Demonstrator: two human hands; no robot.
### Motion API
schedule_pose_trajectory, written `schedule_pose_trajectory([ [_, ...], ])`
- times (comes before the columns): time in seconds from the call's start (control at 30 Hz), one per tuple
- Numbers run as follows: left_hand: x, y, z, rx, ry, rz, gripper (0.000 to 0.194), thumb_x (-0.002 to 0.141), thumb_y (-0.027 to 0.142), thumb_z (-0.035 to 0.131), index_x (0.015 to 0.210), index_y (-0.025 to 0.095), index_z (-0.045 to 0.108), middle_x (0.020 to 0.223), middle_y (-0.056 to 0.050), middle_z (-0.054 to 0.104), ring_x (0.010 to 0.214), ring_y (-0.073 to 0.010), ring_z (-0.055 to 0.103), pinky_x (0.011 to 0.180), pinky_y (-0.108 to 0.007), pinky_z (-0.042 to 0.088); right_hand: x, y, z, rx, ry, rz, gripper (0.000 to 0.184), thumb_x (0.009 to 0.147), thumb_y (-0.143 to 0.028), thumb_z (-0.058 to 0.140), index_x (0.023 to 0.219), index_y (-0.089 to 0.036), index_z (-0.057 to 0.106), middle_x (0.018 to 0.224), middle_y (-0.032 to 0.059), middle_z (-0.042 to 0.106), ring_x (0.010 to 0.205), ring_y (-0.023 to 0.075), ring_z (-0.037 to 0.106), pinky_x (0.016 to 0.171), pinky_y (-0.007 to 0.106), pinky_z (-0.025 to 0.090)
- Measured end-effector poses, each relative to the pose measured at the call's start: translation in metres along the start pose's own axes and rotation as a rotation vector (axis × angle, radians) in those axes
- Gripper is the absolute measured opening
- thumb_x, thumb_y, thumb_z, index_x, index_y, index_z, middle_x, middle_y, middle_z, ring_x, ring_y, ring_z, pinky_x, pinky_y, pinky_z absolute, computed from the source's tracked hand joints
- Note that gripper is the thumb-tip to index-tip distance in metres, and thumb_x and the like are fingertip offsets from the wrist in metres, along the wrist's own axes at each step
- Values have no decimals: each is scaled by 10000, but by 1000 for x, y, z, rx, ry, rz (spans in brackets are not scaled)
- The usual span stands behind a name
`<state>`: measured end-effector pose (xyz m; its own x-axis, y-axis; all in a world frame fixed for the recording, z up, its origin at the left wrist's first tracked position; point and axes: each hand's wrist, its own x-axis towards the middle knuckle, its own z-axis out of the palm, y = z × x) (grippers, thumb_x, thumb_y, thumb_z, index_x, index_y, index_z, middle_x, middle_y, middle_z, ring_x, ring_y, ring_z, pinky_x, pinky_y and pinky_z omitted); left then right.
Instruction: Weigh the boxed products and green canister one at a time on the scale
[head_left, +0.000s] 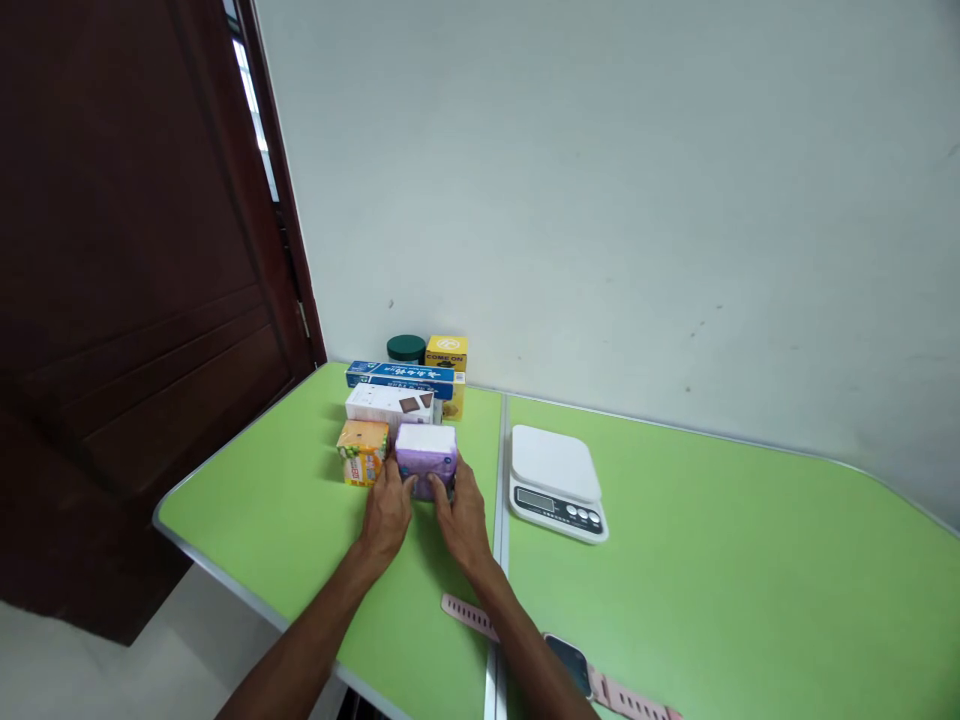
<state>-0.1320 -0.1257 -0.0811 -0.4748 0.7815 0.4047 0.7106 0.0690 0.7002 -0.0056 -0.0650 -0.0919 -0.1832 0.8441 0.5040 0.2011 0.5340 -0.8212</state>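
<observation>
A purple and white pack of tissues stands upright on the green table, held from both sides. My left hand is closed at its left side, between it and an orange box. My right hand wraps its right side, the thumb on the front face. Close behind stand a white box with dark squares printed on it and long blue boxes. Farther back are a yellow box and a jar with a green lid, both partly hidden.
A white digital kitchen scale sits right of the metal seam in the green table. Near the front edge lies a smartwatch with a pink strap, partly under my right forearm. A wall rises behind the table, and a dark wooden door stands left.
</observation>
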Motion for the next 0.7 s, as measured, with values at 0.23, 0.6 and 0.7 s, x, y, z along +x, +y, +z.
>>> schedule_pose_trajectory([
  [0.23, 1, -3, -29, 232, 44, 43, 105, 989, 275, 582, 1022, 206, 654, 988, -123, 786, 866, -278, 753, 760, -364, 550, -2, -5, 4, -100, -17, -55, 467, 987, -356, 528, 1417, -178, 557, 1306, 183, 684, 1175, 321, 673, 1024, 515, 555],
  [0.6, -8, -7, -67, -161, 158, -62, 241, 949, 455, 623, 949, 223, 689, 847, -38, 769, 721, -189, 722, 691, -290, 565, -32, -14, -8, -97, 35, 27, 522, 991, -488, 563, 1430, -215, 492, 1358, 173, 595, 1245, 349, 611, 1042, 590, 533],
  [0.7, -1, -17, -89, -203, 336, -136, 326, 954, 523, 597, 1018, 210, 666, 882, -46, 737, 805, -199, 705, 749, -303, 570, -57, -38, -10, -38, 15, 4, 331, 1039, -417, 518, 1325, -254, 558, 1250, 125, 629, 1178, 304, 634, 1016, 531, 552],
])
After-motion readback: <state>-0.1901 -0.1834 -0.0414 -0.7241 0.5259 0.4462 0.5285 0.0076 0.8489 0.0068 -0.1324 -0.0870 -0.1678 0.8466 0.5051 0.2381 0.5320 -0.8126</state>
